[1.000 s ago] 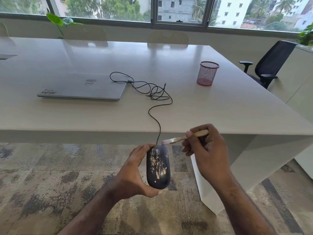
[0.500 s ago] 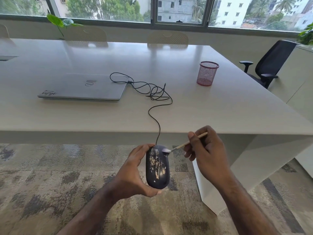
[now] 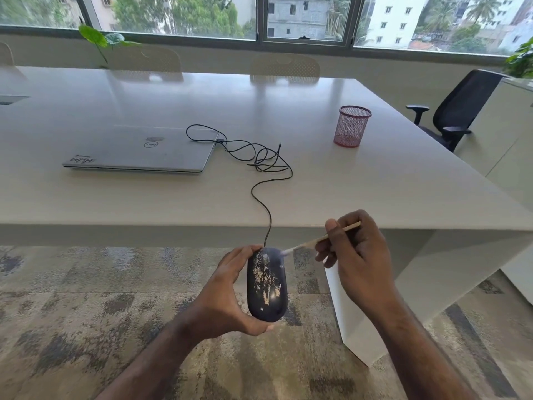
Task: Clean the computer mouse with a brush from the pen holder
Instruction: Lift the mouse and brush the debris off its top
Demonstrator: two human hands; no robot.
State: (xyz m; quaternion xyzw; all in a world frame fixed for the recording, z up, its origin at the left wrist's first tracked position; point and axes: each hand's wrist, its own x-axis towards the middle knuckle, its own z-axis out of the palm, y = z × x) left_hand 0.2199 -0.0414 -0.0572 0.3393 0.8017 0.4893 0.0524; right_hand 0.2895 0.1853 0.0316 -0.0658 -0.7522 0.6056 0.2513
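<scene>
Now the left hand [image 3: 227, 301] grips the mouse [image 3: 266, 284] off the surface [image 3: 375, 183], top side up, so dirt falls to the floor. Meanwhile the right hand [image 3: 357, 258] pinches the brush [image 3: 314, 242] like a pen, bristles at the front for fine control.

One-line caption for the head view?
Left hand holds dusty mouse while right hand brushes its front with a small brush.

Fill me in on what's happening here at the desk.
A person is cleaning a dark computer mouse. The left hand holds it in the air in front of the table, and the right hand pinches a thin brush, bristles at the mouse's front end near the cable. Pale specks cover the mouse's top. The red mesh pen holder and a closed laptop sit on the table.
</scene>
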